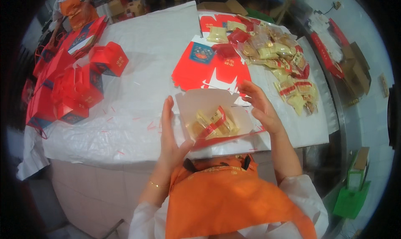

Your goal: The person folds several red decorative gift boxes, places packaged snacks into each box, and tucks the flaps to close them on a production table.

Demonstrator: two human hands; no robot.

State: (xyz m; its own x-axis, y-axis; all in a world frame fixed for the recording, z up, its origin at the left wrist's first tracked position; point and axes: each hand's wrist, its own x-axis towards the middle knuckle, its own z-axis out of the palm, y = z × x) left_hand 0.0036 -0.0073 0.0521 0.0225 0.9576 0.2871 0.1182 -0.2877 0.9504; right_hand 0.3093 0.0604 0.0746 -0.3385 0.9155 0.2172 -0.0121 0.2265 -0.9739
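Note:
An opened carton [184,103] with a pale inside and a red front stands at the table's near edge, its flaps raised. Inside lie several wrapped pastries [217,121] in clear and yellow packets with red bands. My left hand [170,132] rests flat along the carton's left side, fingers straight and thumb at the near corner. At the right flap is my right hand [264,109], its fingers apart and slightly bent, with nothing seen in them. Beyond the carton lie flat red carton blanks [233,70] with a blue printed panel.
A heap of wrapped pastries [288,57] covers the table's right part. Folded red gift boxes [79,86] crowd the left end. White sheeting [146,51] covers the table [138,151]. Another person in an orange apron [78,11] is at the far left. Green boxes [353,197] stand low at right.

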